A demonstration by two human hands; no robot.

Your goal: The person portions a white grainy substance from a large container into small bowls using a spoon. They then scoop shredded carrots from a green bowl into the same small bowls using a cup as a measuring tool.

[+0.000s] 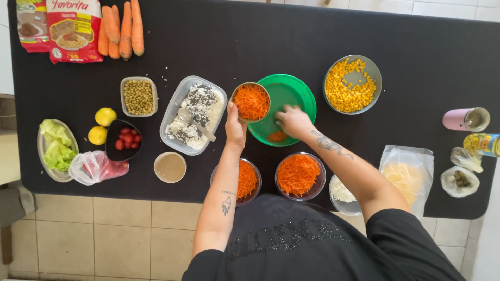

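Note:
My left hand (235,126) grips the rim of a small metal bowl of grated carrot (250,101), holding it tilted over the left edge of a green plate (291,91). My right hand (293,121) rests inside the green plate with fingers bent, touching the plate's surface just above a small heap of grated carrot (277,137). Two more bowls of grated carrot (298,175) (248,179) stand near the table's front edge, under my forearms.
On the black table: a container of white rice with a spoon (194,114), bowl of peas (138,97), corn bowl (352,85), cherry tomatoes (126,139), two lemons (103,125), lettuce (57,149), whole carrots (122,28), packets (61,26), pink cup (465,119), bagged cheese (408,177).

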